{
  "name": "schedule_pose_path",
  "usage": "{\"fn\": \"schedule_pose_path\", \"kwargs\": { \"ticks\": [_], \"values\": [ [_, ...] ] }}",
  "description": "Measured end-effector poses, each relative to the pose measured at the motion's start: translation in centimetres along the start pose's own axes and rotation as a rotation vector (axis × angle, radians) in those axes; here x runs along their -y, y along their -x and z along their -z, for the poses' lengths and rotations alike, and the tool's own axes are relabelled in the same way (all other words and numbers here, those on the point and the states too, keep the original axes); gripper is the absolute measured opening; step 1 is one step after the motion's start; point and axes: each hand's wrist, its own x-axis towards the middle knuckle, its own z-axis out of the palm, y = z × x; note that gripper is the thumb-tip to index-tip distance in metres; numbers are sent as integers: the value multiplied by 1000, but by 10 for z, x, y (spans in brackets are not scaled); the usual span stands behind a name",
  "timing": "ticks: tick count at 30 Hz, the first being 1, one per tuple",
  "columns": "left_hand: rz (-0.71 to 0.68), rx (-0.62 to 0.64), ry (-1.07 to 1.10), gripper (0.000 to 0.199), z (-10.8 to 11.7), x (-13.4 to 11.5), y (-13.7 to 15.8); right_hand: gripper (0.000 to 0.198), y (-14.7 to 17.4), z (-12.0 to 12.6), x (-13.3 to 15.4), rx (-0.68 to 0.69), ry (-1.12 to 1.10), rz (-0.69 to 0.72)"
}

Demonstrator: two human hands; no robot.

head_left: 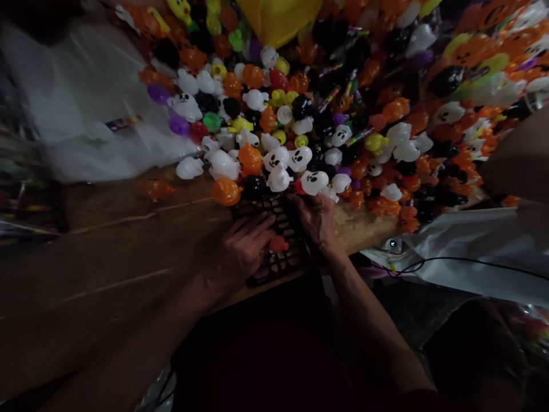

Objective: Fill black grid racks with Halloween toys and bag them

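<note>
My left hand lies over a black plastic grid tray, its fingers stretched forward and holding nothing I can see. Close against its thumb side, a small orange-red plastic piece rests on the grid. Beside the tray's far right corner is my right hand, fingers bent, their tips partly hidden at the toy pile's edge. Just beyond it lies a white ghost toy with a black face. More white ghost toys, an orange pumpkin-like toy and a black piece sit at the tray's far edge.
A large heap of small plastic toys covers the far side of the wooden table. A white plastic bag lies at the left. At the right are a whitish sheet and a black cable. A yellow object stands behind.
</note>
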Motion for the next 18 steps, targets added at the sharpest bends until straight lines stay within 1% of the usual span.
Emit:
{"fn": "schedule_pose_path", "kwargs": {
  "ticks": [4,8,11,13,18],
  "values": [
    [4,-12,-7,23,-4,-1,2,31,1,2,-3,14,177,107],
    [5,-64,-47,20,-11,-1,4,26,3,0,-8,7,259,211],
    [0,-38,-61,24,-13,-1,6,21,2,-1,-12,19,242,268],
    [7,-14,-46,29,-12,0,9,20,0,0,-13,56,199,299],
    [-19,84,-39,33,-4,3,9,20,-8,6,-9,151,198,314]
  ]
}}
